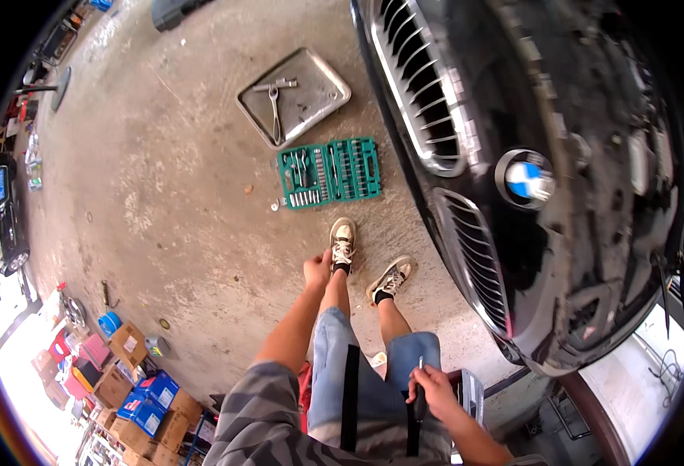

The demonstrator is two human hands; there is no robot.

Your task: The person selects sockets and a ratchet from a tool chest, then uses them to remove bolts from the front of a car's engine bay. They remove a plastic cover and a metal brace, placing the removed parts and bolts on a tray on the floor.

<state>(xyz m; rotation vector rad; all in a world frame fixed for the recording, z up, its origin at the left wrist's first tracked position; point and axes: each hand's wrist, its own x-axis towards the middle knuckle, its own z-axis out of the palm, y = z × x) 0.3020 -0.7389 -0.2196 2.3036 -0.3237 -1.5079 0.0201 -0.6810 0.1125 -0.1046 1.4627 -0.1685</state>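
A slim hand tool with a black handle and thin silver shaft [420, 407] is gripped in the curled right hand [434, 388], over light-blue denim shorts [414, 351]. The left hand [318, 269] is partly curled beside a beige lace-up shoe [343, 233]; whether anything is pinched there cannot be told. Beyond, an open green plastic socket case [370, 147] is laid near a rectangular metal tray [320, 105].

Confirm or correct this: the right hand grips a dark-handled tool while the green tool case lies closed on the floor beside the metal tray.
Not quite: the head view shows the green tool case lying open, its sockets exposed. It lies on the floor beside the metal tray, and the right hand grips a dark-handled tool.
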